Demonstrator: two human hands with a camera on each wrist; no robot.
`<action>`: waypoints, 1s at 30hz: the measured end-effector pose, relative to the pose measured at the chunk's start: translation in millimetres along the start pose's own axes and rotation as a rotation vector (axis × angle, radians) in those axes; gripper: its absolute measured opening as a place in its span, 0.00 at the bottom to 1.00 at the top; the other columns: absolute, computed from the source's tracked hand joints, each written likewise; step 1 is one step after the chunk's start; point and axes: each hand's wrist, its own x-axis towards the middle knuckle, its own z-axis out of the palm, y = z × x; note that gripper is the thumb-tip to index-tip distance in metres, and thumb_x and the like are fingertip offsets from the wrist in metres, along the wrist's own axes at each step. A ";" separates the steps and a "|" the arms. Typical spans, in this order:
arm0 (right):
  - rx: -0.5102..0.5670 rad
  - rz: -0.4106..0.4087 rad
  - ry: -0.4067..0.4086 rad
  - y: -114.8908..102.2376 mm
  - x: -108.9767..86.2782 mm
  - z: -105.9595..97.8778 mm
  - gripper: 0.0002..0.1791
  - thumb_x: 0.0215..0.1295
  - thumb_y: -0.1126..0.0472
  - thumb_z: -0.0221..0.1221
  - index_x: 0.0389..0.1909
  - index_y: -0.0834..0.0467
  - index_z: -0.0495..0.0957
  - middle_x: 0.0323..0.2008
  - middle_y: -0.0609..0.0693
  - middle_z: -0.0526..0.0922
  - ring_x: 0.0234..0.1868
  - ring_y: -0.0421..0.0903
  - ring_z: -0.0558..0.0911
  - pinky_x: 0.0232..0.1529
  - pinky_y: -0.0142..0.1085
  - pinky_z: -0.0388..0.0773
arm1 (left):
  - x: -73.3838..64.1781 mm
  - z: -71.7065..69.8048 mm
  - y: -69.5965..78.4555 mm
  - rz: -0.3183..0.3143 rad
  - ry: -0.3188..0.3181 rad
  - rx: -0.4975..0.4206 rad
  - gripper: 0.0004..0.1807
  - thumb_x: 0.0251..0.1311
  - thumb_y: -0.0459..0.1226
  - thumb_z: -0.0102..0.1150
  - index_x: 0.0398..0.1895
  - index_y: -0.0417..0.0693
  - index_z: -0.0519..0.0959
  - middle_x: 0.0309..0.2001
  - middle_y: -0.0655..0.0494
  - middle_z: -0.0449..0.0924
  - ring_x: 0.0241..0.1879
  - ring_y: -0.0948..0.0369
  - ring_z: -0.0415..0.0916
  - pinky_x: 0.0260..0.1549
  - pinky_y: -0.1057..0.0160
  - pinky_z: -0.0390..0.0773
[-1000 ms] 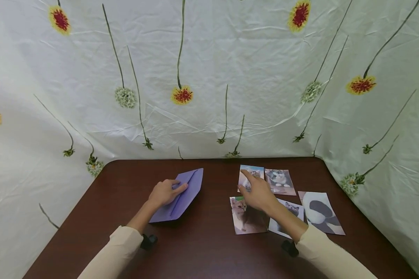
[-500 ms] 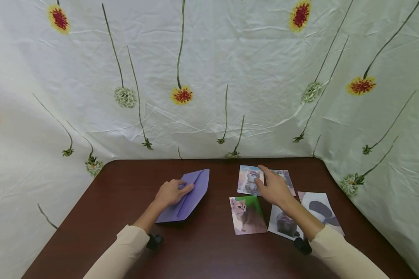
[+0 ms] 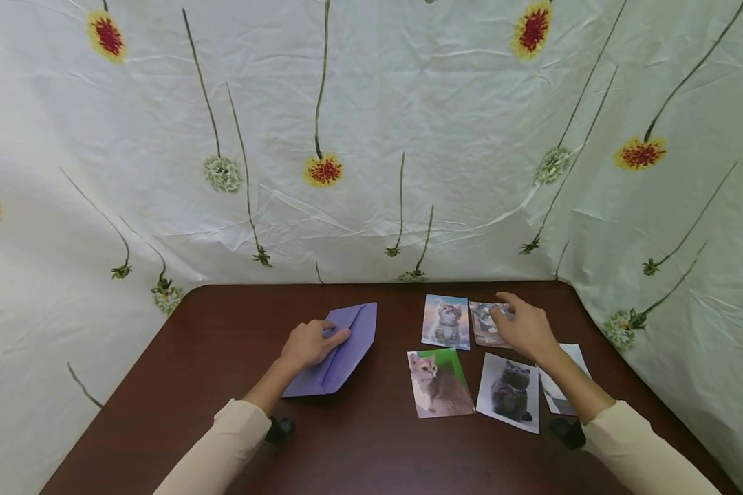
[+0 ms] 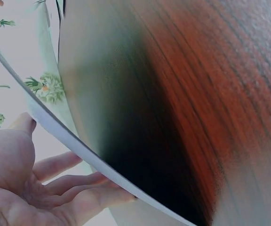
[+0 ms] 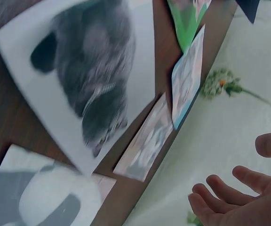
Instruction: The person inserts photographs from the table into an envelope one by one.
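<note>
A purple envelope (image 3: 347, 350) lies left of the table's middle, its right side tilted up with a shadow under it. My left hand (image 3: 308, 342) rests on its upper face. In the left wrist view thumb and spread fingers (image 4: 91, 195) meet the pale envelope edge (image 4: 86, 150). My right hand (image 3: 526, 331) holds nothing, loosely bent fingers over the kitten photo (image 3: 486, 330) at back right. Around it lie a striped kitten photo (image 3: 446, 322), a tan cat photo (image 3: 439, 388), a grey cat photo (image 3: 509, 392) and a partly covered grey-and-white photo (image 3: 560, 385).
The dark brown wooden table (image 3: 378, 454) has rounded far corners. Behind it hangs a white flower-print cloth (image 3: 371, 137). Dark wrist-worn devices (image 3: 280, 431) show at both beige sleeves (image 3: 229, 440).
My right hand has moved right, from over the striped kitten photo to the photo beside it. My left hand and the envelope have shifted slightly right together. The photos lie where they were.
</note>
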 end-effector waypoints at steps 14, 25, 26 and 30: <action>-0.037 0.120 -0.035 44.7 -2.5 -27.2 0.34 0.78 0.46 0.47 0.72 0.68 0.64 0.57 0.75 0.78 0.56 0.74 0.77 0.52 0.64 0.74 | 0.6 -1.4 -0.4 0.026 -0.014 0.004 0.31 0.70 0.55 0.55 0.61 0.39 0.81 0.60 0.36 0.80 0.60 0.39 0.77 0.56 0.41 0.77; -0.030 0.236 -0.066 83.3 -12.2 -41.6 0.38 0.79 0.44 0.42 0.71 0.74 0.61 0.65 0.79 0.68 0.62 0.77 0.70 0.55 0.66 0.71 | 1.9 -1.4 -4.6 0.031 -0.019 -0.018 0.31 0.71 0.56 0.53 0.62 0.41 0.80 0.61 0.36 0.80 0.62 0.38 0.76 0.57 0.41 0.76; -0.022 0.250 -0.068 86.1 -12.7 -42.6 0.38 0.79 0.44 0.42 0.71 0.74 0.61 0.65 0.79 0.66 0.62 0.78 0.69 0.55 0.66 0.71 | 1.9 -1.6 -4.9 0.030 -0.019 -0.019 0.31 0.71 0.56 0.54 0.62 0.42 0.81 0.61 0.36 0.80 0.62 0.39 0.76 0.57 0.41 0.76; -0.032 0.286 -0.077 97.5 -13.1 -45.7 0.39 0.79 0.43 0.40 0.69 0.75 0.62 0.65 0.80 0.66 0.62 0.78 0.68 0.57 0.65 0.70 | 2.3 -1.4 -6.8 0.026 -0.017 -0.016 0.31 0.70 0.56 0.54 0.62 0.41 0.81 0.61 0.36 0.80 0.61 0.39 0.77 0.56 0.42 0.77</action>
